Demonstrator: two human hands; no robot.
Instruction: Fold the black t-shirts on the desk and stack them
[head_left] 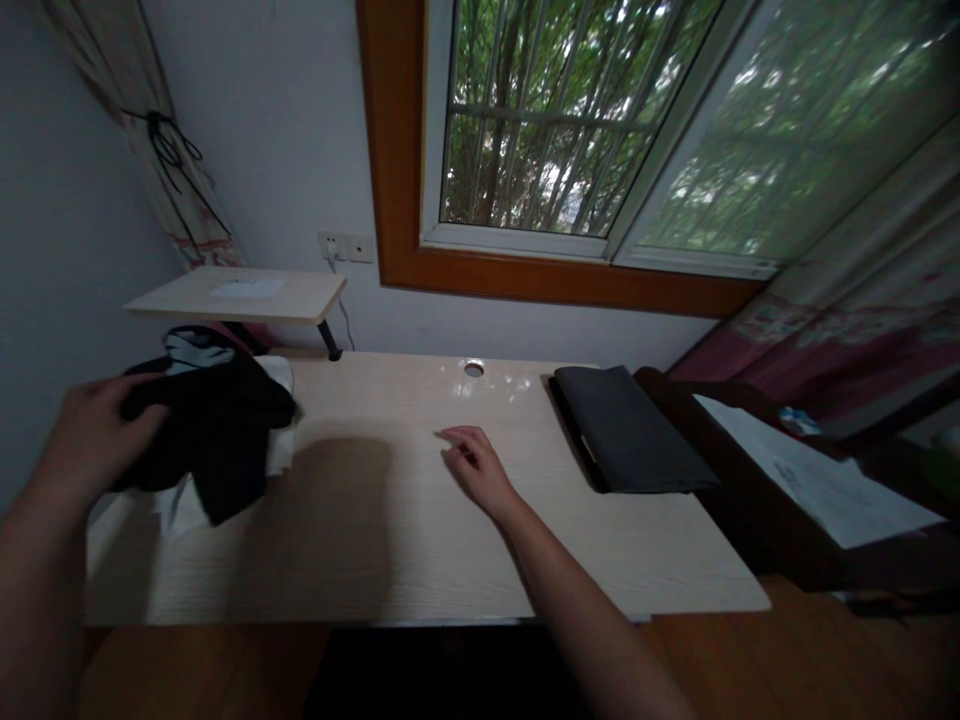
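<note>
My left hand (109,435) is closed on a black garment (229,415) at the left end of the pale desk (450,560), thumb on the near side of the cloth. White cloth (184,508) shows beneath the black one, and a grey-and-black patterned piece (196,348) lies behind it. Over the middle of the desk, my right hand (481,472) holds nothing. Its fingers are loosely bent and a little apart; whether it touches the desktop I cannot tell.
A dark grey flat case (637,430) lies on the desk's right side. At back left stands a small raised shelf (300,295) with a paper (247,288) on it. Right of the desk, white sheets (817,475) rest on a dark surface. Behind is a window (555,130).
</note>
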